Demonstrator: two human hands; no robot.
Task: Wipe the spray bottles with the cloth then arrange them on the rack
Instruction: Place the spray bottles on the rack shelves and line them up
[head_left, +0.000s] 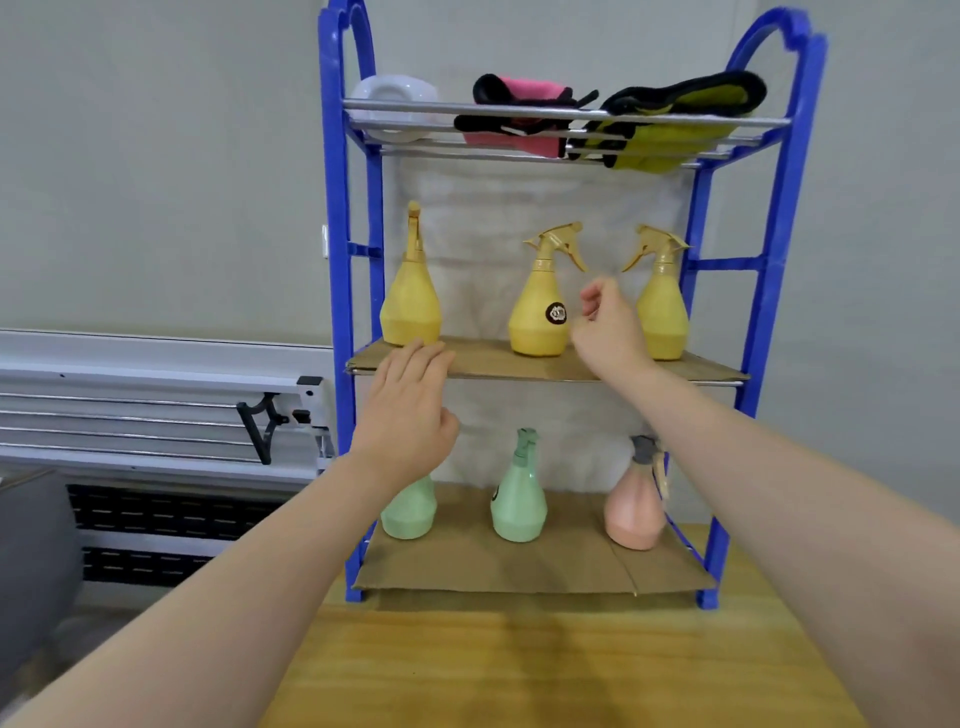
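We judge the arranging step near done: six spray bottles stand on the blue rack (779, 260), none in hand.

Left of centre: our left hand (405, 415) lies flat, fingers straight and close together, fingertips at the front edge of the middle cardboard shelf (478, 364), just below the left yellow bottle (410, 301) and not touching it.

Centre right: our right hand (608, 325) hangs between the middle yellow bottle (537, 312) and the right yellow bottle (662, 317), fingers loosely curled, holding nothing, just beside both.

Lower shelf: two green bottles (519, 499) and a pink bottle (634, 509).

Upper centre: cloths (519, 109) lie on the top tier. Next move, we think: square up the nozzles.
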